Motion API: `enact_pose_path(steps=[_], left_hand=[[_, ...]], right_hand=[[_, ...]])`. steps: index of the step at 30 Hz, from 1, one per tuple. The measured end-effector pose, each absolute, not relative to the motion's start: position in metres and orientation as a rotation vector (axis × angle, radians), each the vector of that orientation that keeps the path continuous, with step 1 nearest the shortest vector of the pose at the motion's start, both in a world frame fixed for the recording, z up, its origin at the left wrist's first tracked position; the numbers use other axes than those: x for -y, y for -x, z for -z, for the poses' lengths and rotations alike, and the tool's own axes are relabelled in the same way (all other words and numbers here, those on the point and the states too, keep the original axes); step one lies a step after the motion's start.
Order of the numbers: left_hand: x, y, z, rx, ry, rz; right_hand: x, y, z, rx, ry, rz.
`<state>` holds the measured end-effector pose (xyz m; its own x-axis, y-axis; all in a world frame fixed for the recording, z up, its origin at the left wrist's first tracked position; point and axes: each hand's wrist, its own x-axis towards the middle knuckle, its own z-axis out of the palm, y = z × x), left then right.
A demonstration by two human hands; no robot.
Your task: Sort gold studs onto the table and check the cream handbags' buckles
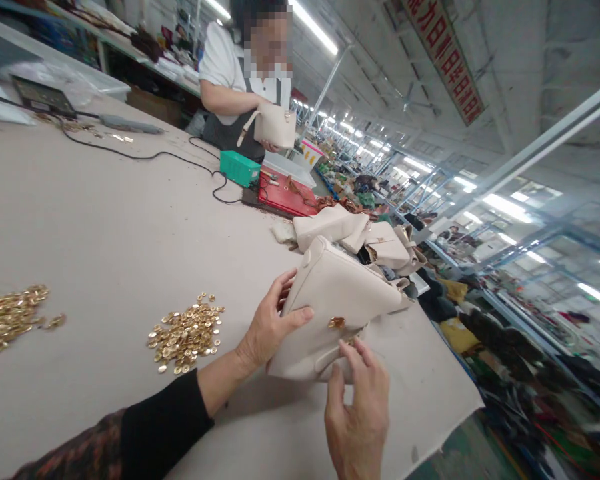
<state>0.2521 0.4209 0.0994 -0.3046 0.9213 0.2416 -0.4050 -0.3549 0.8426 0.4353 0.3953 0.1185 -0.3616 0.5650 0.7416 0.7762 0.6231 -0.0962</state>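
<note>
A cream handbag is held tilted over the table, with a gold metal fitting on the side facing me. My left hand grips the bag's left side, thumb on the face and fingers behind the edge. At the bag's lower part, my right hand has its thumb and fingertips curled around a cream strap below the fitting. Whether a small part sits between those fingertips is hidden. To the left on the table lies a pile of small round gold pieces.
More gold metal pieces lie at the table's left edge. Several cream bags are heaped behind mine. Farther back are a green box, a red pad and a black cable. A co-worker across the table holds another cream bag.
</note>
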Motion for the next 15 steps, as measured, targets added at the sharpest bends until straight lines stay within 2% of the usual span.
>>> enact_pose_path(steps=[3, 9, 15], left_hand=[[-0.420, -0.251, -0.100, -0.856, -0.986, -1.788], [-0.420, -0.248, -0.103, -0.897, -1.042, -1.796], [-0.420, -0.248, -0.106, -1.034, -1.035, -1.814]], right_hand=[[-0.394, -0.433, -0.119, 2.291, 1.091, 0.334], [-0.397, -0.440, -0.125, 2.372, 1.164, 0.361], [-0.398, -0.460, -0.124, 2.262, 0.934, 0.446]])
